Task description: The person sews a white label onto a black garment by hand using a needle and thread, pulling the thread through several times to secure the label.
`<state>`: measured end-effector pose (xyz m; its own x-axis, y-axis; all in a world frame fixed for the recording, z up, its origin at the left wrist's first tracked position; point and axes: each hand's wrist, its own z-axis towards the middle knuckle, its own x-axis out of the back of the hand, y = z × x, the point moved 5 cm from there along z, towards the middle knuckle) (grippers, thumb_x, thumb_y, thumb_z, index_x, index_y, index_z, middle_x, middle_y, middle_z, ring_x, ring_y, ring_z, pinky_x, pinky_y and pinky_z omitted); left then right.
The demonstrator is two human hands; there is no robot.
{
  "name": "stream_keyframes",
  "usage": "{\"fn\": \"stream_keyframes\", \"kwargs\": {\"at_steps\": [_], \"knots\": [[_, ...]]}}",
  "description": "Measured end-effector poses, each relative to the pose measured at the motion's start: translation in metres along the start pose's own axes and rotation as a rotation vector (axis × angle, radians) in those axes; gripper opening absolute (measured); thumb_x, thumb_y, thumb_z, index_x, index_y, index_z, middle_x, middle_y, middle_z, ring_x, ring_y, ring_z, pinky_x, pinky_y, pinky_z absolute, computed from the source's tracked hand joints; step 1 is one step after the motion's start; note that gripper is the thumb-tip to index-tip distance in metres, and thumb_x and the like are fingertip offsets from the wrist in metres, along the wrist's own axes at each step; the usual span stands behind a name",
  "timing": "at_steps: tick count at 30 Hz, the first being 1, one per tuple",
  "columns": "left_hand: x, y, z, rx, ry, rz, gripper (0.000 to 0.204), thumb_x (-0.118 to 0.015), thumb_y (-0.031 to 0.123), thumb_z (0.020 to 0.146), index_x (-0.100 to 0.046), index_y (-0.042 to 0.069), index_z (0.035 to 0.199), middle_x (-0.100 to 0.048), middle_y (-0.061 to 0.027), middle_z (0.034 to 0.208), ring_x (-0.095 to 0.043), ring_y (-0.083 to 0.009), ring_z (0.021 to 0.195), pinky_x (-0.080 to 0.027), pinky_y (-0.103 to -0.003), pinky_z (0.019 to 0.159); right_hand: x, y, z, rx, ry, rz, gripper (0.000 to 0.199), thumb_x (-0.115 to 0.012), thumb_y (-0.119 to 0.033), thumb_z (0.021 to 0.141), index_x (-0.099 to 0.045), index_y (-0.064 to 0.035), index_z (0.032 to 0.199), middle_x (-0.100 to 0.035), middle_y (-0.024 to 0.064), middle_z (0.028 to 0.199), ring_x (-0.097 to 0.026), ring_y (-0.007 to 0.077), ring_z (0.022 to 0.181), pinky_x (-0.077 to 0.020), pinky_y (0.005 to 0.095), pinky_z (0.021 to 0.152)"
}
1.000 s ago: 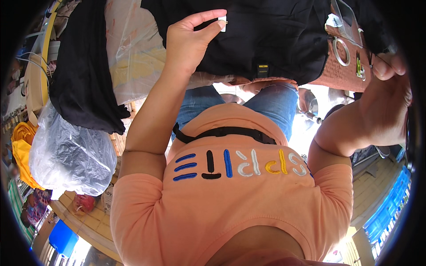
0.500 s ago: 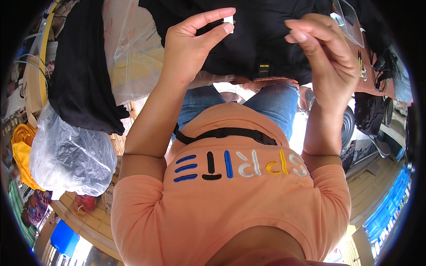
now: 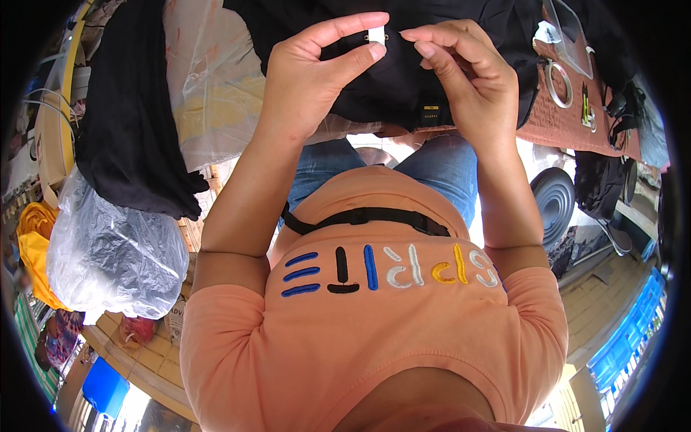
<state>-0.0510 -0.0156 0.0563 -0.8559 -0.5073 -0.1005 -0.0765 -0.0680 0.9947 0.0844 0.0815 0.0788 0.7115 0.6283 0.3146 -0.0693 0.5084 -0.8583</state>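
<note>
White and small, a tag-like piece (image 3: 376, 35) sits pinched between the thumb and forefinger of the left hand (image 3: 309, 79), held up in front of a black garment (image 3: 403, 86) that hangs across the top of the view; the rest of that hand's fingers are curled loosely behind the grip. The right hand (image 3: 464, 79) is raised just beside it, its thumb and forefinger drawn together with their tips close to the right edge of the white piece; whether they actually touch it cannot be told, and nothing else shows in that hand. A small yellowish label (image 3: 430, 113) is sewn on the black garment below the hands. To the left hangs another black cloth (image 3: 129, 129), next to a clear plastic sheet (image 3: 209, 93). Lower left, a clear plastic bag (image 3: 115, 252) bulges, its contents a grey-white mass that cannot be made out, and a yellow bag (image 3: 32, 252) lies just behind it. On the right a reddish-brown table (image 3: 568, 122) bears a metal ring (image 3: 556, 74) and a clear plastic pouch (image 3: 568, 36) with something white in it; a dark bag (image 3: 601, 187) hangs near its edge. Below, the person wears an orange shirt (image 3: 374, 338) with a black strap (image 3: 367, 217) across it, and blue jeans (image 3: 446, 173)
</note>
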Motion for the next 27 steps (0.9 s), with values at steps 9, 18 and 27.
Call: {"fn": "stream_keyframes", "kwargs": {"at_steps": [9,18,27], "knots": [[0.003,-0.009,0.005,-0.021,0.023,-0.110,0.022,-0.067,0.011,0.084,-0.068,0.000,0.104,-0.068,-0.0047,0.093,-0.059,-0.0046,0.083,-0.046,-0.017,0.075,-0.013,0.007,0.006,0.002,-0.042,0.082,0.014,-0.060,-0.002,0.087,-0.067,-0.0028,0.099,-0.060,0.0024,0.092,-0.054,0.0074,0.074,-0.0449,0.0183,0.066],[0.004,-0.018,0.007,0.048,0.115,-0.192,0.023,-0.068,0.009,0.082,-0.068,-0.003,0.101,-0.068,-0.0091,0.096,-0.062,-0.0081,0.084,-0.049,-0.019,0.077,-0.019,0.004,0.002,0.087,-0.041,-0.054,0.015,-0.061,0.000,0.086,-0.068,-0.0031,0.098,-0.059,0.0036,0.089,-0.055,0.0084,0.073,-0.0461,0.0200,0.064],[0.001,-0.018,0.009,0.036,0.142,-0.191,0.022,-0.068,0.006,0.080,-0.068,-0.002,0.101,-0.069,-0.0090,0.097,-0.062,-0.0085,0.083,-0.049,-0.019,0.078,-0.020,0.004,0.000,0.123,-0.020,-0.058,0.016,-0.061,0.002,0.085,-0.069,-0.0035,0.097,-0.059,0.0032,0.087,-0.054,0.0086,0.071,-0.0456,0.0195,0.063]]}}
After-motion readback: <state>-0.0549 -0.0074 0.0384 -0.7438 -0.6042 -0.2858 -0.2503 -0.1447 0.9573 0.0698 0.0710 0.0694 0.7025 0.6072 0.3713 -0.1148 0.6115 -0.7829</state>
